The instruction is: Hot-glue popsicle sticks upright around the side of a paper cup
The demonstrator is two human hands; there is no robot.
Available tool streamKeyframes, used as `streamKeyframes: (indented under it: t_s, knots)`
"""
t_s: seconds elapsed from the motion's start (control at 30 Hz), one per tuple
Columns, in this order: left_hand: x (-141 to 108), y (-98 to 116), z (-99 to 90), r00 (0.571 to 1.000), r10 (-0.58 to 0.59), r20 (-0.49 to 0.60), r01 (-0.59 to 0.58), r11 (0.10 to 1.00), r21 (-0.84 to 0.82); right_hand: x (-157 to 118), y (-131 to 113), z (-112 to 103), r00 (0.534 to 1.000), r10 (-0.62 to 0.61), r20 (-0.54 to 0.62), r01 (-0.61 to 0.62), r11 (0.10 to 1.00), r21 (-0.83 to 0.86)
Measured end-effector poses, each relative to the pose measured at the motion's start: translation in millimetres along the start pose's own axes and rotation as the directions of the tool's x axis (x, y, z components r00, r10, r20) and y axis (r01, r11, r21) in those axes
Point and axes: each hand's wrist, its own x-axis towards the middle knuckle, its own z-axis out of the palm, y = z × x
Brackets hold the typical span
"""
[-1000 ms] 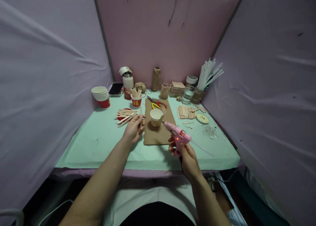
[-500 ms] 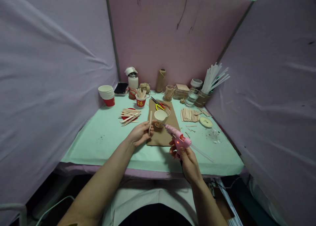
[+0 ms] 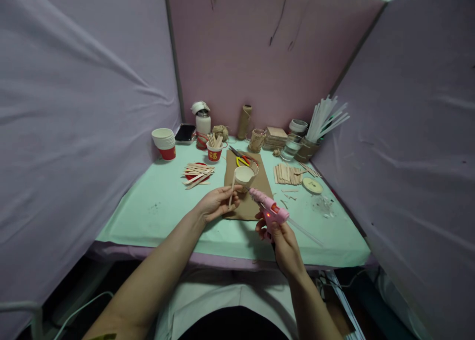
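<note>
Pinching a flat wooden stick (image 3: 232, 192) between thumb and fingers, the left hand (image 3: 221, 201) holds it nearly upright at the near left side of a pale paper cup (image 3: 244, 175). Whether the stick or the fingertips touch the cup is too small to tell. The right hand (image 3: 281, 236) is wrapped around the handle of a pink hot glue gun (image 3: 267, 204), a red light glowing on its body. The nozzle points up and left, close to the lower right side of the cup, and a clear glue stick (image 3: 304, 231) juts from the back.

The cup stands upright on a brown cardboard sheet (image 3: 241, 213) in the middle of a mint-green worktop (image 3: 174, 221). Behind the cup, on the cardboard, lie pliers (image 3: 243, 160) with yellow and red handles. To the left, loose wooden sticks (image 3: 197, 174) lie heaped over a red dish, with a red cup (image 3: 214, 154) holding more sticks behind them and a stack of paper cups (image 3: 164, 143) farther left. To the right are a row of short wooden pieces (image 3: 287, 174) and a round yellowish lid (image 3: 312, 185).
</note>
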Motion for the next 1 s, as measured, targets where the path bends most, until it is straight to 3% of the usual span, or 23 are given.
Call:
streamKeyframes:
  t_s: [0.63, 1.0]
  knots:
    - [3.8, -3.6, -3.2, 0.998, -0.054, -0.011, 0.054, 0.999, 0.005, 1.1, -2.6, 2.8, 1.000, 0.018, -0.018, -0.018, 1.000, -0.018]
    - [0.0, -9.8, -3.4, 0.991, -0.123, 0.058, 0.118, 0.989, 0.086, -2.9, -3.2, 1.3, 0.995, 0.034, -0.093, -0.042, 0.996, -0.075]
